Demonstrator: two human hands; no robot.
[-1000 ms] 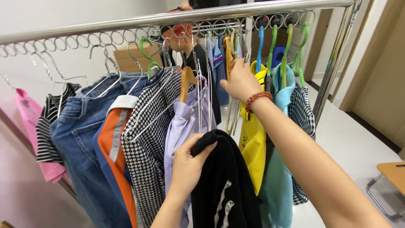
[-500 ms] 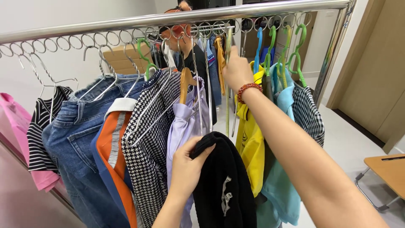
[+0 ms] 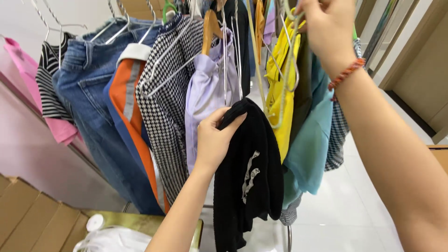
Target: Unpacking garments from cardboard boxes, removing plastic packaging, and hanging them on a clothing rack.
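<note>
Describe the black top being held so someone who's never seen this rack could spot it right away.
Look along the row of hanging clothes to the middle. There, between a lilac shirt and a yellow garment, the left hand grips a black top. It alone is plain black with a small white print on its front.

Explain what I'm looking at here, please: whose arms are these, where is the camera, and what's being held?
The camera sits on a person's head and looks at their own two bare arms, so you see what they see. There is no machine. In front of them hangs a row of clothes on hangers: jeans, an orange-striped top, a checked jacket, a lilac shirt, a yellow garment and a teal one. The left hand grips a black garment by its top edge. The right hand, with a beaded bracelet on the wrist, reaches up among the hangers and holds a pale green hanger. At the bottom left are cardboard boxes and something white.
</note>
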